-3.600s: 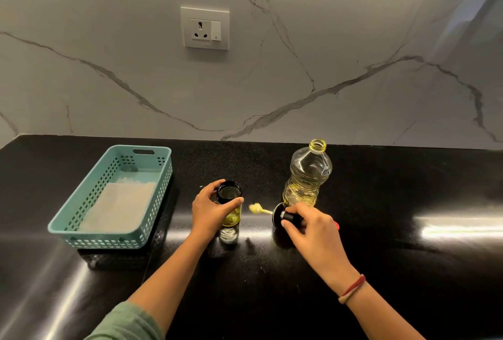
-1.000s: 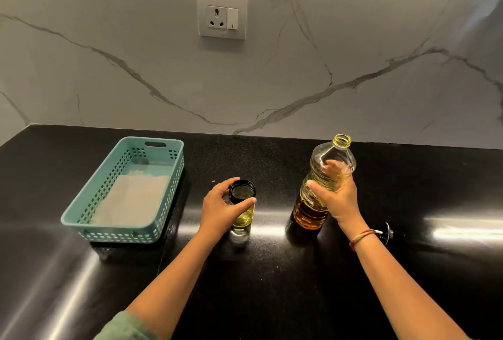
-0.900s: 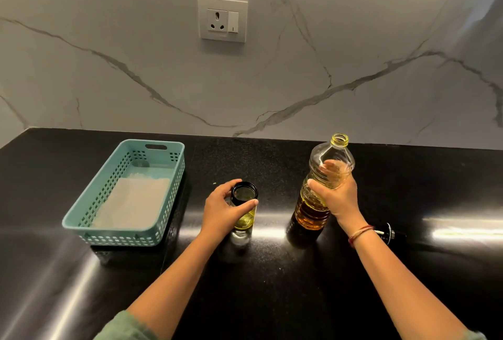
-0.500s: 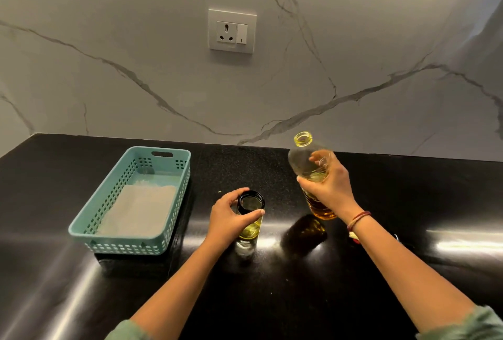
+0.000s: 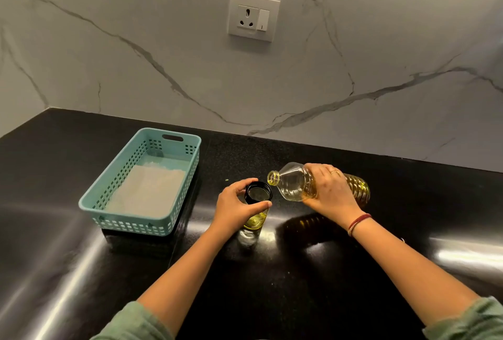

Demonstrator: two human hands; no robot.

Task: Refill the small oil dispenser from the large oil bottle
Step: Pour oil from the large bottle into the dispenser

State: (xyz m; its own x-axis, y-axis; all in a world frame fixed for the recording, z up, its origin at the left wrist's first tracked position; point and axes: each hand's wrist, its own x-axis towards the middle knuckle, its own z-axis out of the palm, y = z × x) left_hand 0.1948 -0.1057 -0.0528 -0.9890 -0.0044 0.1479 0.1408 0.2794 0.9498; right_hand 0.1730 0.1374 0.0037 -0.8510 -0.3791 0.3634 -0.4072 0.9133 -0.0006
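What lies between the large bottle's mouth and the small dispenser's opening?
Nothing, in the head view: large bottle and small dispenser are apart, no stream.

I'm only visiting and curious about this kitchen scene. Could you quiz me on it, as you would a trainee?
1. True or false: the large oil bottle stands upright.
2. Which hand grips the small oil dispenser: A) left, B) right, C) neither?
3. Fill in: the teal basket lies to the dispenser's ____.

Key:
1. False. The right hand holds it tipped over, mouth toward the dispenser's opening.
2. A, the left hand.
3. Left.
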